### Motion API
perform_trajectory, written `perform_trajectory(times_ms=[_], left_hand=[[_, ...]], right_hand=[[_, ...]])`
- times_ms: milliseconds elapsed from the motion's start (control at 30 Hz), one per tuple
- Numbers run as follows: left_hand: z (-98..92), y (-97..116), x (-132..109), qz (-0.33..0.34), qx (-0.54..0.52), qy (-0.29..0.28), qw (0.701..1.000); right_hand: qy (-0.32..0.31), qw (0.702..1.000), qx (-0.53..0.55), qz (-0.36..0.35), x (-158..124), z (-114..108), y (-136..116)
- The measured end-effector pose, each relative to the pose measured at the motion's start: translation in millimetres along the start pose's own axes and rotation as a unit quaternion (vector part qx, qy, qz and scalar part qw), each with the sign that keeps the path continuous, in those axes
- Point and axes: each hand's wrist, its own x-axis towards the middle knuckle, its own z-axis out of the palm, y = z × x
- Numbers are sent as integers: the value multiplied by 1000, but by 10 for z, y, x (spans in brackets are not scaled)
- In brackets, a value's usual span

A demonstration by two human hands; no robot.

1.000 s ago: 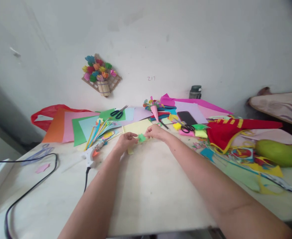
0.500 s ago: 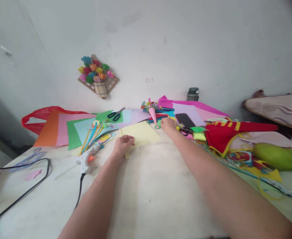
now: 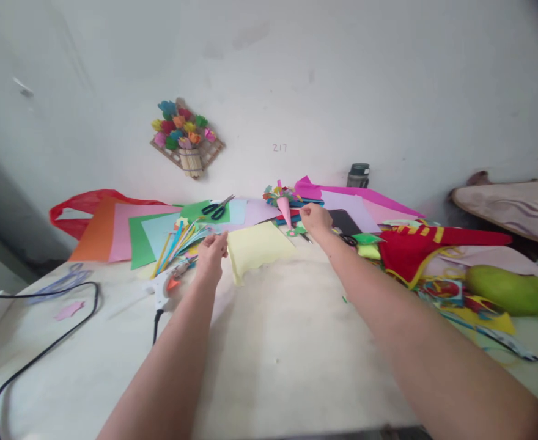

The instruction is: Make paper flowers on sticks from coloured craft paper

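My left hand (image 3: 212,250) hovers with curled fingers at the left edge of a pale yellow paper sheet (image 3: 257,247), beside a bundle of coloured paper strips (image 3: 180,237); I cannot make out anything in it. My right hand (image 3: 315,219) reaches far forward, fingers closed, next to small green paper cut-outs (image 3: 296,231) and a pink paper cone with paper flowers (image 3: 283,201). What it grips, if anything, is hidden. A white glue gun (image 3: 168,287) lies just left of my left wrist.
Coloured paper sheets (image 3: 131,235) and black scissors (image 3: 217,209) lie at the back left. A phone (image 3: 345,219), red and yellow cloth (image 3: 416,244), paper scraps and a green object (image 3: 516,292) crowd the right. A black cable (image 3: 44,351) loops at the left.
The small green cut-out held between both hands is gone from them. My right hand moved forward to the pile by the cone; my left hand shifted left off the yellow sheet.
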Motion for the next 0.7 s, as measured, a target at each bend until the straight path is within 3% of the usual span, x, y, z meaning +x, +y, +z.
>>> perform_trajectory(times_ms=[133, 267, 400, 533, 667, 700], left_hand=[[-109, 232, 106, -38, -8, 69, 997], [-387, 493, 183, -58, 64, 75, 993], [-747, 659, 172, -33, 133, 145, 980], [-1011, 699, 130, -18, 180, 237, 955], [-1115, 713, 95, 31, 256, 254, 932], [-1116, 726, 85, 45, 277, 257, 925]], right_hand=[[-4, 997, 51, -61, -138, 42, -354], [-108, 974, 125, -152, -559, 220, -806], [-241, 927, 167, -235, -1123, 347, -1296], [-345, 880, 153, -287, -1610, 437, -1758], [-379, 877, 75, -285, -1965, 578, -2082], [-363, 884, 61, -290, -2027, 605, -2134]])
